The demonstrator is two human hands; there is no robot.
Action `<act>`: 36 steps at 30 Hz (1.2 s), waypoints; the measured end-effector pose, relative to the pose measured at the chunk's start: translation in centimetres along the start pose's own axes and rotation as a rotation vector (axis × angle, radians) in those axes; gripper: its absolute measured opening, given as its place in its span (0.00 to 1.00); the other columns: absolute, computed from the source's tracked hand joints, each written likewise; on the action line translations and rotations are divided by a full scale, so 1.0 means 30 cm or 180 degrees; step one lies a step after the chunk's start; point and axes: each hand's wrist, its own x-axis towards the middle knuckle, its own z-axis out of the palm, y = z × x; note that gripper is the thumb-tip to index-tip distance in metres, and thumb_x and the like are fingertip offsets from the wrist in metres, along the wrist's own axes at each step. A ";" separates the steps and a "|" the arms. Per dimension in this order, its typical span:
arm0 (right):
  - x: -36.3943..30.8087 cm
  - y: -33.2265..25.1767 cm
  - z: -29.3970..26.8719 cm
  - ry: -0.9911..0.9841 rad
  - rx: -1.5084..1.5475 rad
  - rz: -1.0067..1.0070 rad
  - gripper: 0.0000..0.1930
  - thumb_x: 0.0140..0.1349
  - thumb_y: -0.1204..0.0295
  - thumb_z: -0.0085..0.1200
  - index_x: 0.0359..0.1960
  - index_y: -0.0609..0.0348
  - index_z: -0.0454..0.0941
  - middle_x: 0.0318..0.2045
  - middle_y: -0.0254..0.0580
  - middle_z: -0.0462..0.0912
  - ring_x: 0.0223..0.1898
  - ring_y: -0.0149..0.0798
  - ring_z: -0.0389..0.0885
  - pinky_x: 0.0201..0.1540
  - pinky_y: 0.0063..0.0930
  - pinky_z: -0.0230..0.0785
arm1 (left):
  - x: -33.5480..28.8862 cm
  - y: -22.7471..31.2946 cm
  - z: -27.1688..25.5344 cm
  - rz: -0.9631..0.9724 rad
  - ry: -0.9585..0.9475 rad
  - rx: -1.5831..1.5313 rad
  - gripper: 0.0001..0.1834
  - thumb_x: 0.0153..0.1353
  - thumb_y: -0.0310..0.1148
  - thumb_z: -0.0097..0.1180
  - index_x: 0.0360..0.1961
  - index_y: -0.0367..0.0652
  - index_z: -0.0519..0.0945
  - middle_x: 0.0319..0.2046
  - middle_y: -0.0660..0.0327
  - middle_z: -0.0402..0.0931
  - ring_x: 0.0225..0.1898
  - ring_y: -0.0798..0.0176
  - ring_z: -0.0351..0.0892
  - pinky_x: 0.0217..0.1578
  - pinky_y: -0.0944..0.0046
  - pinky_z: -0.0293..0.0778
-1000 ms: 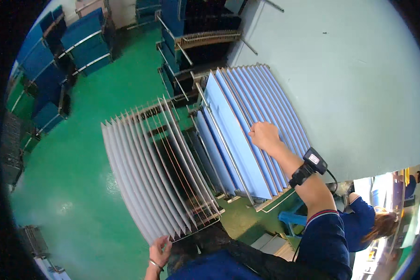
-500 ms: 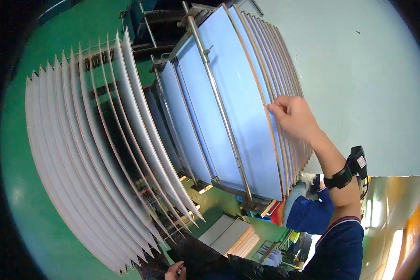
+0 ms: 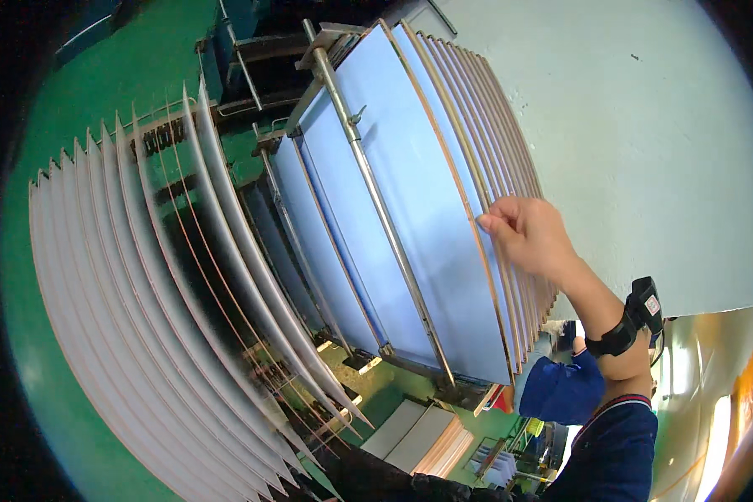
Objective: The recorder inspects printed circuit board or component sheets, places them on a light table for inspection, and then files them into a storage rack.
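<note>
Thumb [image 3: 492, 226] and curled fingers of the R hand [image 3: 531, 238] were drawn in close together, tips right at the brown edge of the front blue panel [image 3: 431, 217]; whether they were clamped on it, couldn't tell from where I stood. L hand was out of view, so R was the nearer one, no contest.

Key relation: panel's face lay L of the fingertips, its long edge running from far upper L to near lower R, w/ the hand approx. midway along it. Just R of that edge, under the knuckles, came the other blue panels' brown edges [image 3: 523, 159], packed side by side.

Further out, a metal pole [image 3: 382, 217] crossed the panel's face on the L, roughly parallel to the edge. Beyond that, well apart from the hand, stood a fanned row of pale grey panels [image 3: 109, 309]. Black wrist device [image 3: 632, 318] sat on the R forearm; big pale board [image 3: 644, 167] filled the far R side. Down low: a stack of boards [image 3: 418, 439], plus a co-worker's navy sleeve [image 3: 565, 389] near the rack's lower end. Green floor [image 3: 38, 427] at the far L.
</note>
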 end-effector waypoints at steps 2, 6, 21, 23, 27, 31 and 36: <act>-0.011 0.017 0.009 0.0056 0.0207 0.0009 0.11 0.51 0.63 0.51 0.19 0.57 0.74 0.14 0.46 0.72 0.17 0.48 0.72 0.21 0.38 0.63 | 0.022 0.045 0.000 -0.0351 -0.0169 0.0081 0.12 0.56 0.26 0.48 0.42 0.35 0.71 0.42 0.53 0.70 0.47 0.59 0.69 0.48 0.64 0.64; 0.000 0.014 -0.006 0.0071 0.0336 -0.0106 0.11 0.51 0.63 0.52 0.20 0.58 0.75 0.14 0.47 0.73 0.17 0.48 0.71 0.21 0.37 0.62 | 0.059 0.004 -0.004 -0.0905 -0.0203 -0.0845 0.11 0.56 0.28 0.48 0.40 0.38 0.73 0.39 0.55 0.73 0.45 0.61 0.70 0.45 0.64 0.65; 0.046 0.000 0.002 0.0066 0.0406 0.0122 0.13 0.50 0.68 0.54 0.15 0.63 0.70 0.08 0.44 0.63 0.11 0.37 0.59 0.16 0.30 0.54 | 0.026 0.040 0.016 -0.1304 -0.0151 -0.0872 0.09 0.56 0.27 0.45 0.38 0.39 0.75 0.40 0.54 0.71 0.46 0.61 0.68 0.48 0.64 0.63; 0.049 0.005 0.005 0.0061 0.0427 0.0113 0.13 0.50 0.68 0.54 0.14 0.64 0.69 0.08 0.42 0.61 0.12 0.34 0.57 0.16 0.28 0.53 | 0.023 -0.037 0.025 -0.1308 -0.0127 -0.0916 0.10 0.57 0.29 0.46 0.38 0.40 0.75 0.40 0.54 0.72 0.45 0.60 0.69 0.47 0.64 0.64; 0.053 0.008 0.013 0.0037 0.0511 0.0184 0.14 0.50 0.69 0.54 0.14 0.65 0.68 0.08 0.39 0.58 0.13 0.28 0.55 0.15 0.26 0.51 | 0.008 0.006 0.018 0.0078 -0.0214 0.0671 0.11 0.58 0.34 0.46 0.39 0.41 0.74 0.40 0.56 0.73 0.43 0.58 0.72 0.44 0.63 0.67; 0.055 0.012 0.020 0.0069 0.0488 0.0148 0.14 0.50 0.69 0.54 0.14 0.65 0.68 0.08 0.39 0.58 0.13 0.28 0.55 0.15 0.26 0.51 | 0.003 0.027 0.003 -0.0235 -0.0293 0.0207 0.12 0.58 0.35 0.47 0.40 0.42 0.74 0.39 0.56 0.74 0.42 0.57 0.73 0.43 0.62 0.68; 0.051 0.011 0.028 0.0138 0.0488 0.0193 0.14 0.50 0.69 0.54 0.14 0.65 0.68 0.08 0.35 0.59 0.13 0.26 0.55 0.15 0.24 0.50 | 0.006 -0.039 -0.015 -0.0184 -0.0364 0.0258 0.15 0.57 0.39 0.48 0.42 0.42 0.73 0.39 0.56 0.74 0.42 0.57 0.73 0.43 0.63 0.67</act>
